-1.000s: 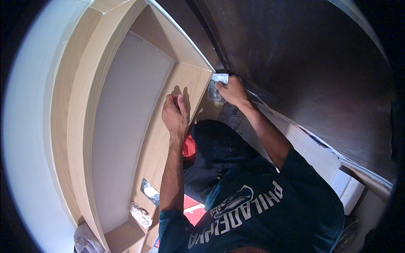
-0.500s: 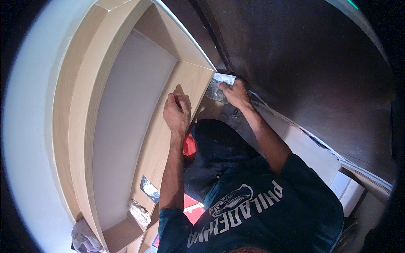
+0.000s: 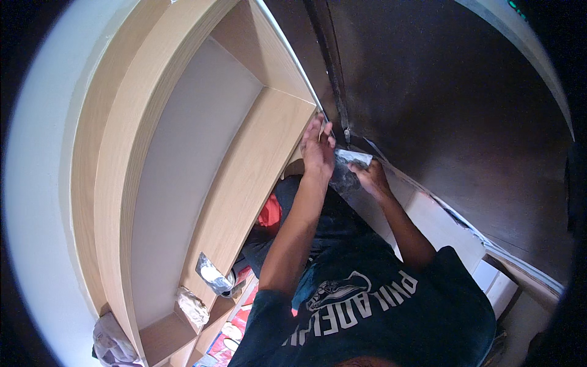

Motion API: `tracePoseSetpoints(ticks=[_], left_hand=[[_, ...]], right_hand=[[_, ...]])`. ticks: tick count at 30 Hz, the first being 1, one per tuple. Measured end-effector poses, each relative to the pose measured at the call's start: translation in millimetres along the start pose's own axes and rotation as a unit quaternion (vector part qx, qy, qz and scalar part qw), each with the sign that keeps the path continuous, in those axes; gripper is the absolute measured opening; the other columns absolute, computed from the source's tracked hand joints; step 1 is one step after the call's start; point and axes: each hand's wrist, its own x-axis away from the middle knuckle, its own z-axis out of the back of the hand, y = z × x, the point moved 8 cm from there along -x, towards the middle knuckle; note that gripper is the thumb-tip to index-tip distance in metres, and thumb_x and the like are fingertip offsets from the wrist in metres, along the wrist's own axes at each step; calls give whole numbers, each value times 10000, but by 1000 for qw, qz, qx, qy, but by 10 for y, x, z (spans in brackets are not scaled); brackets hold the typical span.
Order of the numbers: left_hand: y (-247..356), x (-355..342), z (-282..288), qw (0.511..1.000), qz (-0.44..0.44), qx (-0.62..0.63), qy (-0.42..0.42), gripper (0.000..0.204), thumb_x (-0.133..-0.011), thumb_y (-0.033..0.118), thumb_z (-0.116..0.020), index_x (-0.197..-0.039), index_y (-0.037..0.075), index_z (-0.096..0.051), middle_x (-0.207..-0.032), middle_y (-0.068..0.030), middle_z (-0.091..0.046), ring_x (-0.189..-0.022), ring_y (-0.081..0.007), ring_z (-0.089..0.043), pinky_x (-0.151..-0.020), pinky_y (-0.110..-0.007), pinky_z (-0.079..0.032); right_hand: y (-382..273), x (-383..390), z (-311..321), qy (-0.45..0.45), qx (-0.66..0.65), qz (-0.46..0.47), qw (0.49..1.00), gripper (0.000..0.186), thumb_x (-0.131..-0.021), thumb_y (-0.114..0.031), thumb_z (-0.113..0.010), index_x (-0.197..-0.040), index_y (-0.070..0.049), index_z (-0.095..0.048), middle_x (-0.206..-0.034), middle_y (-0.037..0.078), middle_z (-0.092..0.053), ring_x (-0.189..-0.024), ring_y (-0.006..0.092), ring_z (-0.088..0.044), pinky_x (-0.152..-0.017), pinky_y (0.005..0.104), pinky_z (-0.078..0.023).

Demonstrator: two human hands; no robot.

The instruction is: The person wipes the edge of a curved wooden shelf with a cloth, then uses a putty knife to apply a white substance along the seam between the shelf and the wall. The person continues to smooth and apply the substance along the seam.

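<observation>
My right hand (image 3: 372,179) grips a thin flat scraper plate (image 3: 356,156) with white paste along its far edge. My left hand (image 3: 317,150) is raised at the near right corner of the pale wood shelf unit (image 3: 257,147). Its fingers are stretched and slightly apart, beside the white strip (image 3: 292,52) that runs along the unit's edge. Whether the fingertips touch that strip, I cannot tell. A second flat plate (image 3: 212,273), smeared with white, rests on the shelf board at the lower left. Next to it lies a crumpled whitish cloth or paper (image 3: 193,306).
A large dark brown panel (image 3: 452,122) stands on the right. A greyish cloth bundle (image 3: 113,339) sits at the lower left, by the pale wall (image 3: 43,183). Something red (image 3: 269,211) shows beside my leg, and red-and-white packaging (image 3: 229,339) lies below the shelf.
My left hand has moved right and away from me, from above the shelf board to the unit's edge, its curled fingers now stretched. In view, my right hand and the scraper plate sit lower and further right.
</observation>
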Motion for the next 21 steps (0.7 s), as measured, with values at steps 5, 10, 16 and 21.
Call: tracePoseSetpoints(ticks=[5,10,16,21], left_hand=[[-11,-195,-20,998,45,37,-7,232,-892,180,-674,-1109,125,-614,-1117,23,-660,-964,-114,-618,-622,-221,-458],[-64,-168,56,994,99,43,34,199,-893,186,-675,-1079,138,-622,-1008,33,-685,-892,-91,-637,-614,-218,-453],[-75,-191,150,997,31,-6,74,136,-872,238,-695,-985,182,-646,-983,59,-679,-865,-91,-636,-629,-223,-420],[105,-233,87,969,-167,-174,53,205,-860,255,-719,-967,95,-649,-912,-4,-658,-796,-115,-610,-636,-267,-463]], right_hand=[[40,102,38,-13,37,-13,999,339,-854,-226,-656,-1124,-21,-650,-1057,117,-690,-988,241,-641,-881,357,-470],[-3,-46,-39,-8,-11,39,999,329,-851,-228,-661,-1102,-14,-654,-1082,158,-681,-1035,302,-642,-903,381,-471],[-168,-212,-173,-34,-21,31,999,361,-857,-202,-669,-1158,-15,-602,-1076,130,-674,-1007,250,-639,-900,371,-467],[-119,-212,-145,-30,-56,22,998,459,-838,-179,-683,-1232,-13,-516,-1094,153,-651,-1004,249,-624,-893,363,-469]])
